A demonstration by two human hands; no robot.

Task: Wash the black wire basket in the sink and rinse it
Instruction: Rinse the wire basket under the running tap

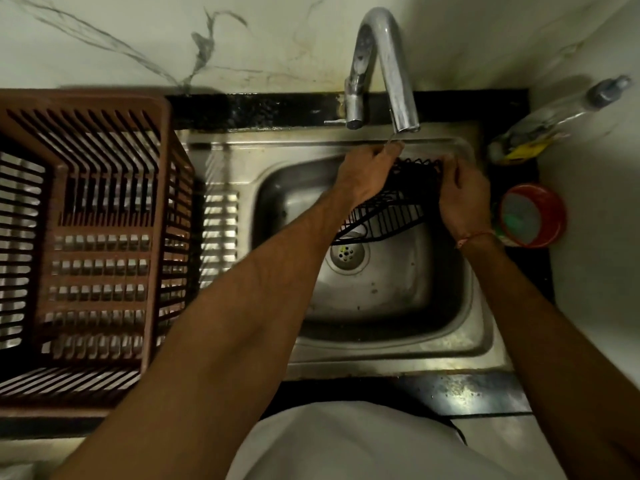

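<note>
Here the left hand (pixel 367 174) and right hand (pixel 462 199) each clutch an upper edge of the black wire basket (pixel 388 213), which hangs between them over the sink (pixel 381 327), just under the tap (pixel 403 98).

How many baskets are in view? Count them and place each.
2. The black wire basket is over the sink, held by the left hand and right hand. The brown plastic basket sits left of it.

Brown slatted crate (pixel 93 237) left of basin — dish-soap bottle (pixel 547 126), red bowl (pixel 533 214) right.
</note>
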